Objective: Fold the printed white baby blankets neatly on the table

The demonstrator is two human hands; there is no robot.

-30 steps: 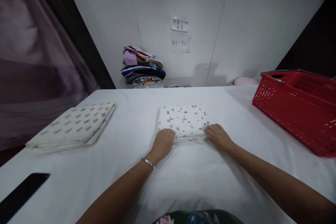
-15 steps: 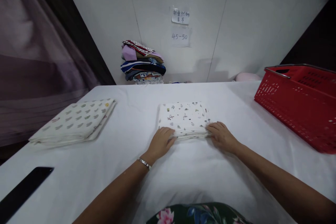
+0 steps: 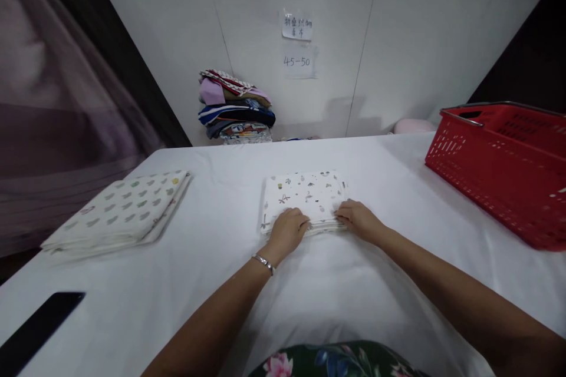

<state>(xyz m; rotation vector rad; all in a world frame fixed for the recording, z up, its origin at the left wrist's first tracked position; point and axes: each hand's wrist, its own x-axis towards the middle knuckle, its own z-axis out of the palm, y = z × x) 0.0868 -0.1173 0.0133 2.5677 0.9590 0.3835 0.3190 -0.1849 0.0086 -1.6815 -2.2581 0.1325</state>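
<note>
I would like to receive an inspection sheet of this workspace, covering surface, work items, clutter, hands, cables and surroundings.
Surface: white-covered table, lightly wrinkled.
Work items: folded printed cloth in the middle, layers showing at its near edge.
Clutter: second folded cloth and flat black object at left; red basket at right.
Hands: left hand touches the printed cloth's near edge, right hand its near right corner; grip unclear.
Cables: nothing seen.
Surroundings: wall with two paper notes; fabric stack beyond the table; purplish drape at left.
</note>
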